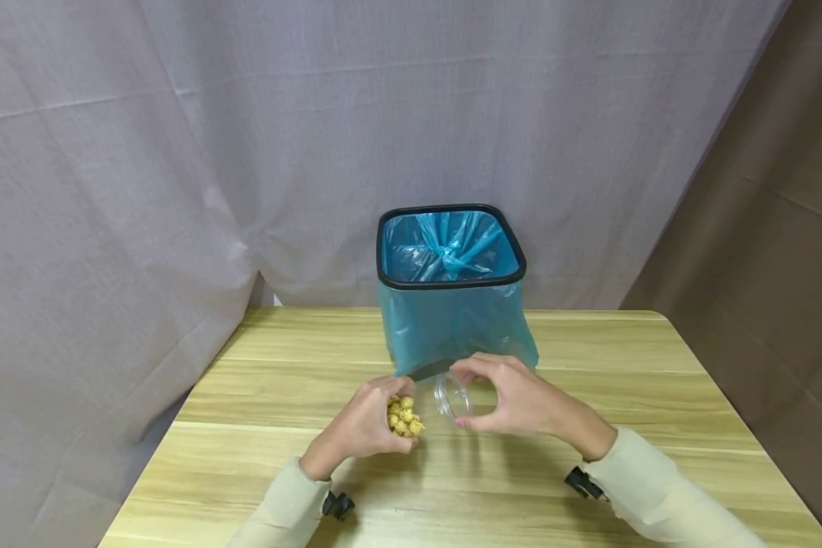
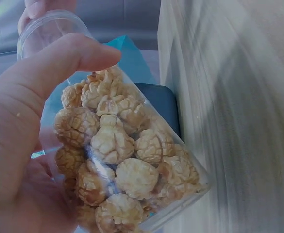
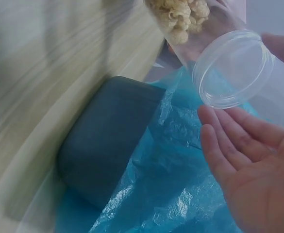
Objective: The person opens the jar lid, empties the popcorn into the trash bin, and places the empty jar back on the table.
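My left hand [image 1: 366,422] grips a clear plastic jar [image 2: 180,194] lying on its side, with its thumb across the wall. Knobbly golden balls of caramel popcorn [image 2: 115,145] fill the jar's bottom part. At the jar's other end is a clear round lid [image 3: 234,68]. My right hand [image 1: 514,396] pinches this lid at its edge, thumb on one side and fingertips on the other. The lid is at the jar's mouth; whether it has come loose cannot be made out.
Just behind the hands stands a bin with a black rim [image 1: 452,285], lined with a blue plastic bag [image 1: 452,327] that is bunched into a knot inside. Beneath is a wood-grain table [image 1: 281,365]. Grey curtains [image 1: 315,152] hang behind and to the left, a brown one [image 1: 760,243] to the right.
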A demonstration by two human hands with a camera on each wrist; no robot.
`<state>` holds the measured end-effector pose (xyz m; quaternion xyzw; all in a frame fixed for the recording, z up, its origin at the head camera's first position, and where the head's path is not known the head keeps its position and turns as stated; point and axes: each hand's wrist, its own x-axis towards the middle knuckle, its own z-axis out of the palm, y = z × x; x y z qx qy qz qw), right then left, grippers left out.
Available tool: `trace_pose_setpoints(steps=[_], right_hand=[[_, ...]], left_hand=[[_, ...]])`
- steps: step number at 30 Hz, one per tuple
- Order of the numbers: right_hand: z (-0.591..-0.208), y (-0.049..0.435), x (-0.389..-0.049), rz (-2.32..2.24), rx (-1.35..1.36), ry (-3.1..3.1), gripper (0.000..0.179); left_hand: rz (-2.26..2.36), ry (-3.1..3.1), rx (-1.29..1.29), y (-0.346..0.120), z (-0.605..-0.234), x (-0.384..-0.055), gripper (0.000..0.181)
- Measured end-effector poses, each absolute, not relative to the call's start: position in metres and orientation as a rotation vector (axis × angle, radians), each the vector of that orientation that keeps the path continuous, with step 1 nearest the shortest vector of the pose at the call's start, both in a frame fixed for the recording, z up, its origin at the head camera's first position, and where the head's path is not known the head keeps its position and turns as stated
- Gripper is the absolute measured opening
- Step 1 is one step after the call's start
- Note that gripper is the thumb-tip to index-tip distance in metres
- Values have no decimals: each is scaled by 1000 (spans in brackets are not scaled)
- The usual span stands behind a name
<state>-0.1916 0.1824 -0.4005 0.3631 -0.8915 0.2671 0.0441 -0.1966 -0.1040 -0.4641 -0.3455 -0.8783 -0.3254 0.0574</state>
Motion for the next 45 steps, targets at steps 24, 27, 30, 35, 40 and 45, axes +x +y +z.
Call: trace_pose_setpoints(steps=[24, 27, 30, 35, 40, 45], right_hand=[[-393, 186, -188, 830, 1054, -2765, 71], [-395, 184, -189, 834, 1032, -2802, 70], [-397, 183, -189, 824, 1038, -2812, 68], [-398, 182, -189, 801, 1088, -2768, 64], [-397, 183, -188, 791, 1177, -2677, 68], [-395, 186, -189, 782, 1271, -2631, 75]], left_hand=[[-1030, -2666, -1056, -104, -467, -195, 61], [-1022, -2661, -1060, -104, -467, -196, 62], [-1015, -2660, -1064, -103, -467, -195, 62], [-1003, -2668, -1059, -103, -466, -196, 63], [-1001, -2675, -1050, -103, -465, -196, 65], [-1003, -2675, -1048, -104, -465, -196, 65]])
